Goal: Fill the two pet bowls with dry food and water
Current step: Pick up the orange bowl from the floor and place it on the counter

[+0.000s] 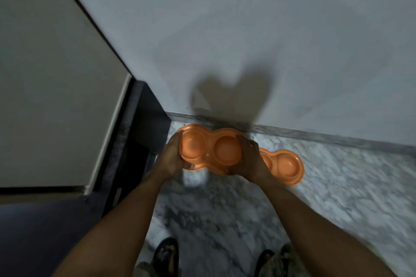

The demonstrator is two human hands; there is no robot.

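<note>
An orange double pet bowl with two round wells is held above the floor, both wells looking empty. My left hand grips its left end, thumb over the front rim. My right hand grips its right end. A second orange double bowl lies on the marble floor close to the wall, to the right; my right hand hides its left part. What shows of it holds nothing.
A pale wall stands just ahead with a grey skirting along the marble floor. A light panel with a dark frame stands at the left. My sandalled feet are at the bottom.
</note>
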